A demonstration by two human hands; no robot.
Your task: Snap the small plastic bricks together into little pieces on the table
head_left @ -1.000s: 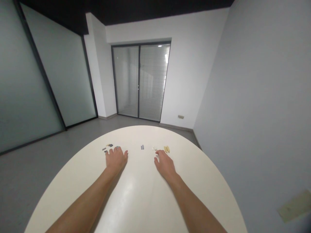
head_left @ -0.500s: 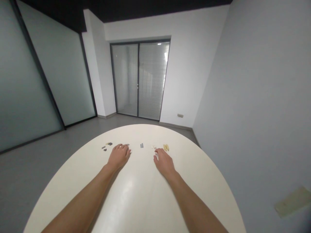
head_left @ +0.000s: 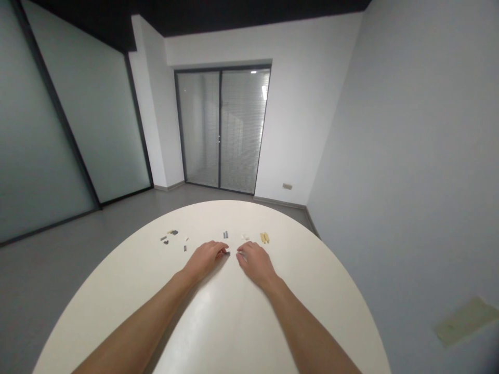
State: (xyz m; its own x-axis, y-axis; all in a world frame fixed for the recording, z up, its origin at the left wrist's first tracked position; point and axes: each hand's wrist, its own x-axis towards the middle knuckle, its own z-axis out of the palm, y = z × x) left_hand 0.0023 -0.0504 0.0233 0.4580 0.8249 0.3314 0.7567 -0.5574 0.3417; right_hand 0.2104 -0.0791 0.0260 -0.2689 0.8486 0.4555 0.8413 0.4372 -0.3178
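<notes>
Both my forearms reach out over a round white table (head_left: 218,332). My left hand (head_left: 206,258) lies near the table's middle with its fingertips pinched on a small dark piece (head_left: 227,253). My right hand (head_left: 253,261) is close beside it, fingers curled on a small pale piece (head_left: 240,253). The two hands almost touch. Just beyond them lie a small grey piece (head_left: 225,235), a white piece (head_left: 245,237) and tan pieces (head_left: 264,238).
A cluster of small dark and pale pieces (head_left: 168,236) and a loose piece (head_left: 185,244) lie left of my hands. Grey floor, glass partitions at left, a sliding glass door (head_left: 220,130) ahead and a plain wall close on the right surround the table.
My left hand has slid right from the left cluster toward the middle. My right hand has drawn left and back from the tan pieces. The hands have come together.
</notes>
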